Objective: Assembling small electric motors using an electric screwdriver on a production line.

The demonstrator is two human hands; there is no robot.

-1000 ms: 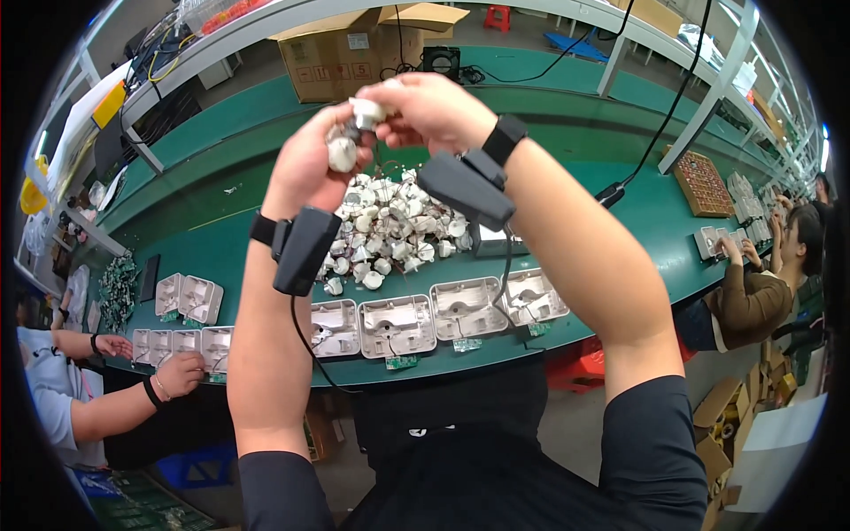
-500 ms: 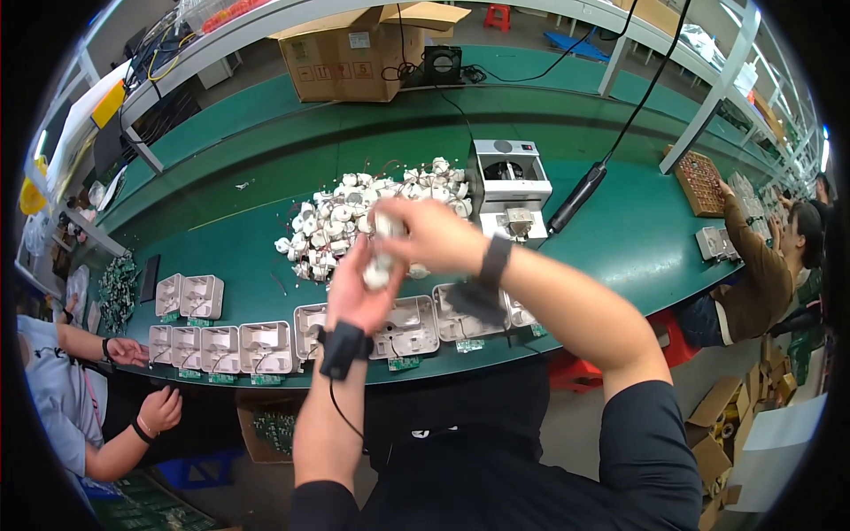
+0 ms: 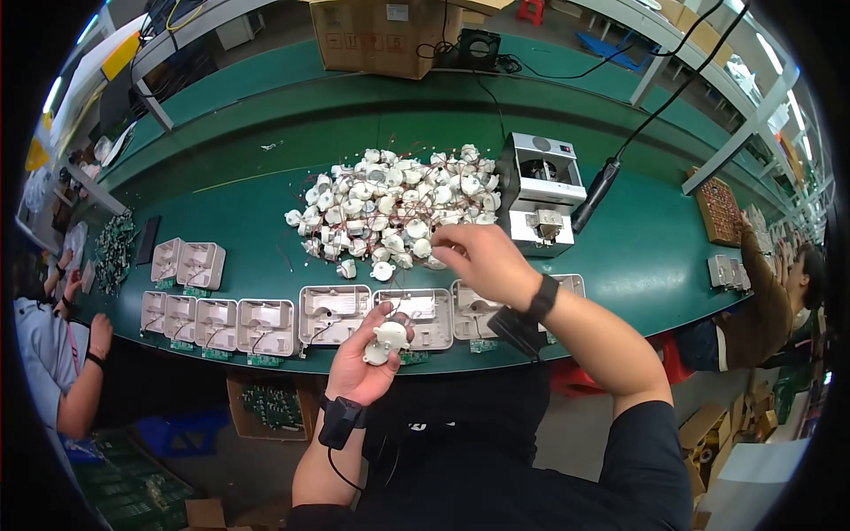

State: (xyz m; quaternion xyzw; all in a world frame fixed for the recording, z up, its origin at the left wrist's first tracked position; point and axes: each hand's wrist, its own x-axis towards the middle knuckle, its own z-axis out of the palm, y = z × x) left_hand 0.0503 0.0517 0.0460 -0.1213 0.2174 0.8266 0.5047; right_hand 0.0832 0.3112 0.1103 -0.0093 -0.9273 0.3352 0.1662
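My left hand (image 3: pixel 359 367) is closed around white round wired parts (image 3: pixel 387 342), held palm up above the near edge of the bench; how many it holds is partly hidden. Thin wires trail up from it. My right hand (image 3: pixel 485 257) reaches over the near right side of a heap of the same white parts (image 3: pixel 381 208). Its fingers are bent around a white round part (image 3: pixel 434 262) at the heap's edge, and the fingertips are partly hidden. Just beyond my left hand lies an open white plastic housing (image 3: pixel 434 332), with a green circuit board (image 3: pixel 413 357) at its front.
More white housings (image 3: pixel 266 326) line the bench's near edge. A grey-white machine (image 3: pixel 540 190) stands right of the heap, beside a hanging black electric screwdriver (image 3: pixel 598 195). One co-worker (image 3: pixel 62 363) sits at left, another (image 3: pixel 770 292) at far right. A cardboard box (image 3: pixel 381 40) stands behind.
My hands were together over the heap and have parted. The left came down and nearer with white parts in it; the right moved to the heap's near right side. The view shifted slightly.
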